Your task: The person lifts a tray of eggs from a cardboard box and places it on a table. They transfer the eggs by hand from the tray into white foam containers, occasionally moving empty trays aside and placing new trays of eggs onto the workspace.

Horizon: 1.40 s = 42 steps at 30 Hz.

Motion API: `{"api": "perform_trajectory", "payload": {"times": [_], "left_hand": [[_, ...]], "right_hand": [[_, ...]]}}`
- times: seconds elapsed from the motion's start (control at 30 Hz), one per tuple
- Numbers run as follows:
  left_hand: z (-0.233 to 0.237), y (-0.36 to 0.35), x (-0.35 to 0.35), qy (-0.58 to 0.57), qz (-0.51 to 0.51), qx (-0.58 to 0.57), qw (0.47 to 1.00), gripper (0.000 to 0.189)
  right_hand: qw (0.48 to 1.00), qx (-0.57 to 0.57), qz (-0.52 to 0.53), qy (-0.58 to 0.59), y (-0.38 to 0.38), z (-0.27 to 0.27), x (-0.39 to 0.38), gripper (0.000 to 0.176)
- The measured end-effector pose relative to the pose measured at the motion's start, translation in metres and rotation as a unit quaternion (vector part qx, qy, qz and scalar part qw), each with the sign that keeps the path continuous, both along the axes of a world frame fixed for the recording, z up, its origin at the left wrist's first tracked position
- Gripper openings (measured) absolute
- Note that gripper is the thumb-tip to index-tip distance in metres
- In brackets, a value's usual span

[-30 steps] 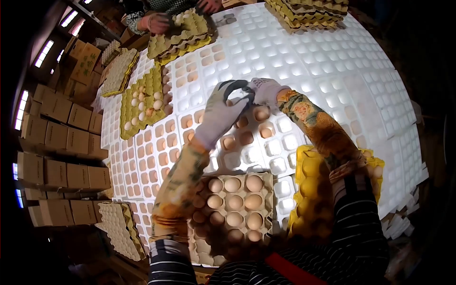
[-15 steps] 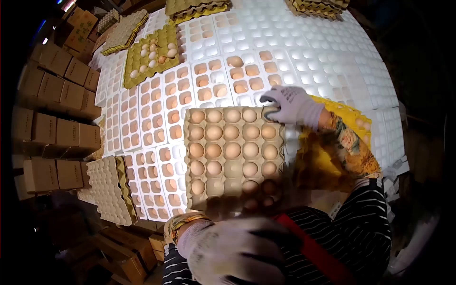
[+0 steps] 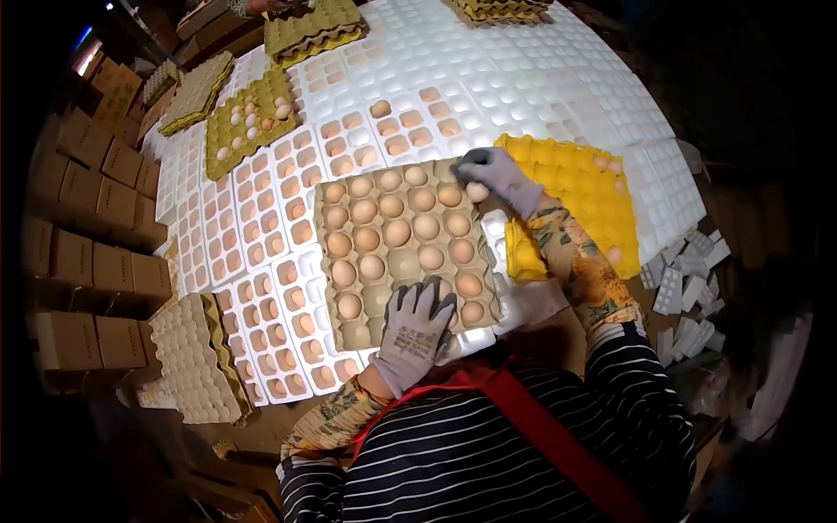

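Observation:
A grey-brown cardboard egg tray (image 3: 403, 259) lies on the white foam trays in front of me, with brown eggs in most of its cups. My gloved left hand (image 3: 417, 324) rests over the tray's front part, fingers spread and pointing away from me; what lies under the palm is hidden. At the tray's far right corner, my gloved right hand (image 3: 495, 174) has its fingers curled round a pale egg (image 3: 476, 192). A yellow tray (image 3: 571, 200) with a few eggs lies just right of the cardboard one, partly under my right forearm.
White foam trays (image 3: 558, 96) spread across the table, many on the left holding eggs. An olive tray (image 3: 253, 122) with eggs and stacked trays (image 3: 316, 30) stand farther back. More trays (image 3: 196, 362) lean at the left. Another person's hand (image 3: 253, 7) shows at the top. Cartons (image 3: 105, 270) line the left.
My left hand has moved forward from near my body onto the cardboard tray. My right hand now has an egg at the tray's corner. The view has shifted, showing more of the yellow tray.

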<state>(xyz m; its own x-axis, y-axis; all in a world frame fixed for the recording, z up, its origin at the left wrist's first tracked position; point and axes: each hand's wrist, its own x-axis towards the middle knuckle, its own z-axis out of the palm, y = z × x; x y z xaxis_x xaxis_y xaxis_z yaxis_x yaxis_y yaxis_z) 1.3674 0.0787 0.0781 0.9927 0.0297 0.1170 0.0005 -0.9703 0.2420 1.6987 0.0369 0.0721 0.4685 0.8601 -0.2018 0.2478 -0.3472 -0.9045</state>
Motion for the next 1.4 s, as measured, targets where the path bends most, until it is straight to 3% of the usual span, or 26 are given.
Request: {"api": "perform_trajectory", "payload": {"times": [0.07,0.13,0.27,0.3,0.33,0.4,0.43,0.47,0.53,0.57,0.6,0.63,0.67,0.73,0.8,0.87,1.0,1.03,1.1,1.13,1.2,1.23,1.27,1.3,1.33,1.4], "left_hand": [[-0.007,-0.005,-0.009,-0.046,0.011,-0.024,0.999,0.049],[-0.003,-0.01,-0.007,-0.078,-0.006,0.006,0.997,0.037],[0.023,0.009,0.007,0.046,0.011,-0.258,0.965,0.048],[0.026,0.013,0.005,0.008,0.074,-0.496,0.865,0.05],[0.028,0.017,0.002,-0.029,0.131,-0.698,0.703,0.052],[0.013,0.047,0.008,-0.113,0.084,-0.875,0.463,0.053],[0.016,0.061,0.013,-0.127,0.074,-0.89,0.431,0.045],[0.007,0.072,0.018,-0.139,0.045,-0.871,0.469,0.034],[0.054,0.067,0.023,0.062,0.23,-0.633,0.737,0.031],[0.037,0.052,0.021,-0.051,0.176,-0.367,0.912,0.031],[0.059,0.041,0.03,0.105,0.115,-0.241,0.958,0.039],[0.051,0.029,0.028,0.087,0.081,-0.145,0.982,0.045],[0.038,0.02,0.026,0.068,0.045,-0.047,0.996,0.052],[0.027,0.019,0.036,0.148,0.026,0.011,0.989,0.059],[0.024,0.026,0.041,0.114,0.041,-0.042,0.992,0.049],[0.014,0.032,0.044,0.061,0.053,-0.08,0.994,0.043],[0.007,0.043,0.043,0.023,0.065,-0.262,0.963,0.035],[0.003,0.047,0.039,-0.003,0.107,-0.464,0.879,0.036],[0.018,0.06,0.034,-0.029,0.16,-0.792,0.588,0.043],[0.014,0.072,0.035,-0.04,0.137,-0.855,0.499,0.048],[0.03,0.08,0.04,-0.04,0.092,-0.83,0.548,0.053],[0.023,0.089,0.05,-0.066,0.003,-0.65,0.758,0.052],[0.016,0.098,0.06,-0.084,-0.082,-0.413,0.903,0.051],[0.047,0.076,0.062,0.078,0.048,-0.296,0.951,0.053],[0.041,0.06,0.062,0.008,0.081,-0.091,0.992,0.052],[0.039,0.051,0.082,0.11,0.086,0.024,0.99,0.052]], "right_hand": [[0.915,-0.037,0.083,-0.393,0.009,0.0,-0.032,0.046],[0.896,-0.115,0.121,-0.411,0.017,0.02,-0.048,0.052],[0.895,-0.181,0.11,-0.393,0.014,0.025,-0.046,0.035],[0.894,-0.154,0.102,-0.408,0.007,0.028,-0.052,0.039],[0.893,-0.127,0.093,-0.422,0.002,0.032,-0.057,0.043],[0.875,-0.146,0.101,-0.45,0.007,0.038,-0.059,0.044],[0.879,-0.159,0.111,-0.435,0.015,0.04,-0.049,0.047],[0.882,-0.173,0.121,-0.421,0.02,0.04,-0.042,0.05],[0.883,-0.152,0.112,-0.429,0.008,0.037,-0.032,0.055],[0.968,-0.075,0.049,-0.235,-0.004,0.035,-0.028,0.058],[0.999,0.007,-0.018,-0.028,-0.017,0.033,-0.023,0.061],[0.982,0.102,-0.051,0.15,-0.038,0.029,-0.028,0.061],[0.923,0.194,-0.082,0.322,-0.055,0.025,-0.038,0.062],[0.935,0.165,-0.079,0.304,-0.067,0.037,-0.052,0.045],[0.988,0.055,0.052,0.131,-0.063,0.032,-0.044,0.036],[0.969,-0.039,0.067,-0.234,-0.067,0.027,-0.059,0.035],[0.891,-0.184,0.098,-0.404,-0.07,0.029,-0.1,0.04],[0.871,-0.195,0.109,-0.437,-0.071,0.023,-0.105,0.042],[0.878,-0.194,0.084,-0.43,-0.072,0.022,-0.112,0.041],[0.882,-0.192,0.06,-0.426,-0.069,0.025,-0.113,0.039],[0.891,-0.176,0.062,-0.414,-0.065,0.033,-0.108,0.038],[0.901,-0.164,0.06,-0.398,-0.063,0.037,-0.105,0.037],[0.899,-0.16,0.064,-0.402,-0.066,0.038,-0.103,0.037],[0.932,-0.098,0.023,-0.349,-0.071,0.04,-0.101,0.037],[0.956,-0.036,-0.017,-0.292,-0.074,0.042,-0.097,0.037],[0.961,0.004,-0.053,-0.272,-0.067,0.052,-0.076,0.041]]}}
